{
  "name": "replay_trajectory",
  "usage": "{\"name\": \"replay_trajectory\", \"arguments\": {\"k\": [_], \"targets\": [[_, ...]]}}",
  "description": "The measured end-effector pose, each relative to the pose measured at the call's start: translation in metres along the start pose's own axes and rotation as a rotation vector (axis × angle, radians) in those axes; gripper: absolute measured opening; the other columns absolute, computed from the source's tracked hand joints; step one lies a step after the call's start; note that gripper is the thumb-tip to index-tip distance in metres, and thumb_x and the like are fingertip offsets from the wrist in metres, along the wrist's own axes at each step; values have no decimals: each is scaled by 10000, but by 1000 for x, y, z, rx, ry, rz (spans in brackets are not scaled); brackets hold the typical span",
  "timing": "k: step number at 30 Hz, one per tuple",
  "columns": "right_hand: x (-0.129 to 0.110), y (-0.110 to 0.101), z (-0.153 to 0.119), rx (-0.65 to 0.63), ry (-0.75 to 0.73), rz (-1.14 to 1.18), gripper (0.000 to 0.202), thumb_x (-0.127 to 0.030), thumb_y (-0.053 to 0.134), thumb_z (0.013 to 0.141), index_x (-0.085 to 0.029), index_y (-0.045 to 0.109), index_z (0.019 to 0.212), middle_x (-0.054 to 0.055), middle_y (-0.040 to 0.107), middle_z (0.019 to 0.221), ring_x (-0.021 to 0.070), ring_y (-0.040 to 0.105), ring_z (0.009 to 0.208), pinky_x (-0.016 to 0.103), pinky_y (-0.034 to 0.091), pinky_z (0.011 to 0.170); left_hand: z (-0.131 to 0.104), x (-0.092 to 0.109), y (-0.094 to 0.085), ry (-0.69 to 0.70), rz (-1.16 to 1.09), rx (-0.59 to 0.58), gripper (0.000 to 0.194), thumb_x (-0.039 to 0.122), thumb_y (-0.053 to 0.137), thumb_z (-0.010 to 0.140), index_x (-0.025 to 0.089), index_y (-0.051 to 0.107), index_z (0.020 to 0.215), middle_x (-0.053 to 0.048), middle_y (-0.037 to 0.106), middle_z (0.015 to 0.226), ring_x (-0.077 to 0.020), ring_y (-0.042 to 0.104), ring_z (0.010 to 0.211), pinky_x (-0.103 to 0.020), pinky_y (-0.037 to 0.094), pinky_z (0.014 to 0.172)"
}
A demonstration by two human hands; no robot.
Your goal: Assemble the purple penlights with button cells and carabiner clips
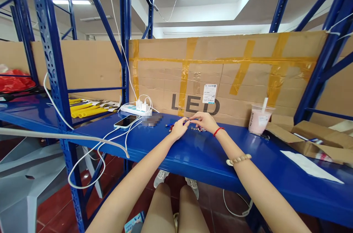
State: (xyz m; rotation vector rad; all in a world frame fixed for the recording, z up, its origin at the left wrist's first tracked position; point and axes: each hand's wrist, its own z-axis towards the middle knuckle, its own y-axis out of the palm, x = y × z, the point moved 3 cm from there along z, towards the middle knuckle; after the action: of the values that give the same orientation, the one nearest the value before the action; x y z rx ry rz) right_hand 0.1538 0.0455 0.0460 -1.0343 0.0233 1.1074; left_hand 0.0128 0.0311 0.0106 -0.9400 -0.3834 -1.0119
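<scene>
My left hand [179,129] and my right hand [204,120] meet over the blue shelf top [154,141], fingertips pinched together. Something small and dark blue shows between them, too small to name. Just left of my left hand, a thin blue pen-like piece [168,125] lies on the shelf, with a bit of red beside it. Beneath my right hand are several small metallic and coloured parts [199,129], partly covered by the fingers.
To the left lie a phone [127,121], a white power strip [132,109] with plugs and cables, and yellow-handled tools [88,110]. A drink cup [259,119], an open cardboard box [314,139] and white paper [310,166] are right. Taped cardboard [162,75] stands behind.
</scene>
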Motion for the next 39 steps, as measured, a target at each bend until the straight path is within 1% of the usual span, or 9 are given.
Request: {"name": "replay_trajectory", "arguments": {"k": [3,10,14,18,23,30,34,37,39], "targets": [[0,-4,2,-3,-20,11,260,-399,659,724,-166,713,825,68,664,838,134,608,490,229,468,446,2,1,3,24,-58,18,168,204,439,865,150,596,883,-6,614,689,-153,575,681,-238,447,660],[0,-8,2,-47,15,115,451,-488,664,673,-112,703,919,80,655,722,151,611,522,219,486,418,4,2,6,47,-152,60,142,192,468,852,145,602,849,-21,621,738,-165,575,748,-256,436,712],[-1,-16,0,-98,33,169,480,-511,650,681,-117,699,953,79,659,756,128,598,527,200,493,419,2,6,8,63,-197,64,139,206,476,855,149,603,857,-19,623,748,-165,578,767,-248,432,715],[-4,-21,1,-148,29,198,440,-478,678,675,-121,707,930,83,656,805,113,593,521,187,490,427,2,7,7,84,-227,43,134,210,479,860,145,595,873,-15,623,750,-158,576,780,-235,426,715],[-4,-18,7,-205,16,158,453,-495,650,699,-129,696,962,93,633,913,105,593,513,189,484,422,12,3,-1,101,-237,-16,139,210,500,849,126,586,780,-17,617,741,-150,568,768,-224,416,712],[1,-15,11,-82,23,187,426,-501,649,694,-114,703,864,77,619,800,110,580,477,192,457,390,23,1,-4,128,-239,-83,170,256,477,861,124,576,820,-4,580,662,-140,547,682,-227,412,668],[-1,-19,9,-73,68,226,352,-455,689,666,-125,698,788,65,630,778,97,562,451,192,440,393,21,5,-8,160,-217,-121,183,278,479,851,137,566,773,-8,581,695,-146,538,694,-232,401,661],[-2,-22,9,-59,105,258,336,-451,708,640,-127,688,724,58,634,757,91,547,428,195,442,395,20,8,-12,190,-195,-155,173,282,471,854,145,564,803,0,569,687,-138,523,662,-226,391,628],[-1,-23,10,-72,127,274,335,-446,714,636,-121,685,710,59,640,742,94,550,430,196,440,394,20,7,-13,174,-185,-190,176,296,450,870,155,550,836,9,556,680,-130,503,630,-222,387,603]]}}
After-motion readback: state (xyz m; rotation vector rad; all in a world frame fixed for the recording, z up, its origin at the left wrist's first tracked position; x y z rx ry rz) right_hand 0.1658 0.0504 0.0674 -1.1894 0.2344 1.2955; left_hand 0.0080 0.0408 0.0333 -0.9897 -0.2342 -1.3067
